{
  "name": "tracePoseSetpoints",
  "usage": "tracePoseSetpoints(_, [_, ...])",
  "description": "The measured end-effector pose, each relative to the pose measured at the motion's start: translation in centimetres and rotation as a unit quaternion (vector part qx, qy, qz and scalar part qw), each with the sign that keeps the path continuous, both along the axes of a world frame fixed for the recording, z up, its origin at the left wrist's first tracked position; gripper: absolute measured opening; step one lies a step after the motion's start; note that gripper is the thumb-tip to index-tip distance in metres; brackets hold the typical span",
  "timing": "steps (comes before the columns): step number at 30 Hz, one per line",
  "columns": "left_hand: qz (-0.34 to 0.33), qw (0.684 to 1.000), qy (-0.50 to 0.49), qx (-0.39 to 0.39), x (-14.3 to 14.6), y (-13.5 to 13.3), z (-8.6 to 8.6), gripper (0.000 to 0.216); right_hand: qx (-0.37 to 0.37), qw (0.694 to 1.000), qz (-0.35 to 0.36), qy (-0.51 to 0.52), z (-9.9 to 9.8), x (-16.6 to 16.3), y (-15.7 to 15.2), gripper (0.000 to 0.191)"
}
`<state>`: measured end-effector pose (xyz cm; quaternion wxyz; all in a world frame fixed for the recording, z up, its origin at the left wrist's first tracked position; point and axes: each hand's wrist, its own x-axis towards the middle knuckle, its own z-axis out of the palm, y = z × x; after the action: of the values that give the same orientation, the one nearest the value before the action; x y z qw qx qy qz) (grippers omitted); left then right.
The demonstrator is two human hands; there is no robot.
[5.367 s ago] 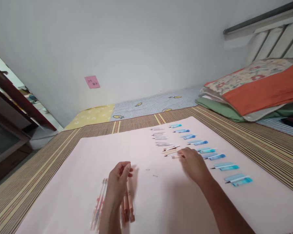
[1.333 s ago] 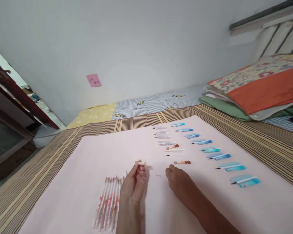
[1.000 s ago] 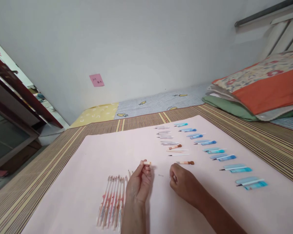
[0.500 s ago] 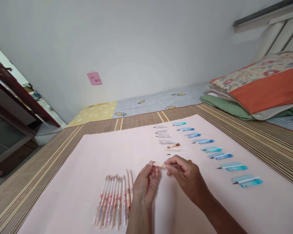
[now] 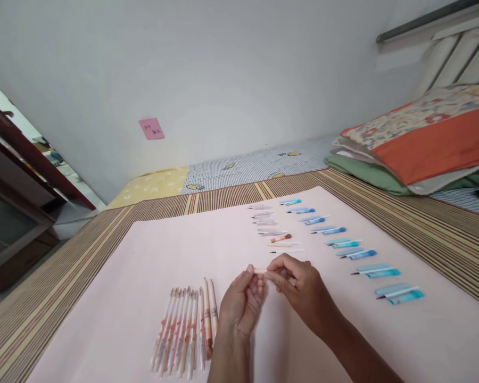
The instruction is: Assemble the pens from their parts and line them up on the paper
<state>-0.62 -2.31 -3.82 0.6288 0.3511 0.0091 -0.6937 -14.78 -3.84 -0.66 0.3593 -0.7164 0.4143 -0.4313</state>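
My left hand point(image 5: 242, 298) pinches one end of a short cream-coloured pen part point(image 5: 259, 271) between thumb and fingers. The other end is in the fingertips of my right hand point(image 5: 297, 279), which cover much of it. Just beyond my hands lie a brown-and-peach pen barrel point(image 5: 281, 238), a thin peach piece point(image 5: 281, 245) and a white refill with a dark tip point(image 5: 286, 251). Left of my left wrist is a row of several pink patterned pens point(image 5: 179, 330), with two cream-and-brown pens point(image 5: 208, 319) at its right end.
Several taken-apart blue pens point(image 5: 357, 255) run in a slanting column on the right, and several pale pen parts point(image 5: 263, 219) lie at the back. All rest on a pink sheet point(image 5: 104, 308) over a striped mat point(image 5: 175, 204). Folded bedding point(image 5: 435, 138) is stacked back right, by the wall point(image 5: 231, 74).
My right fingers have slid further over the pen part, so less of it shows between my hands. The view has shifted slightly; the laid-out pens have not moved on the sheet.
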Motion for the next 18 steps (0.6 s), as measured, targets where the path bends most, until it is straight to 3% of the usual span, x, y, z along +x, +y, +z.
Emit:
tracePoseSetpoints(3, [-0.033,0.999,0.028,0.023,0.2,-0.1,-0.2,0.021,-0.002,1.000,0.014,-0.012,0.0,0.0,0.0,0.016])
tracePoseSetpoints(9, [-0.069,0.990,0.123,0.017,0.3,0.0,-0.4,0.024,-0.135,0.991,0.007,0.020,-0.4,0.9,0.6,0.018])
tracePoseSetpoints(12, [-0.073,0.988,0.132,0.017,0.4,0.0,0.0,0.028,-0.140,0.990,-0.005,0.011,-0.5,0.3,0.0,0.014])
tracePoseSetpoints(15, [-0.040,0.990,0.132,0.018,1.2,0.1,0.4,0.032,-0.132,0.987,-0.091,0.022,-1.1,-2.3,-2.4,0.016])
tracePoseSetpoints(18, [0.018,0.994,0.099,0.031,2.2,0.0,0.8,0.029,-0.075,0.978,-0.135,0.143,-2.5,-5.6,-5.7,0.022])
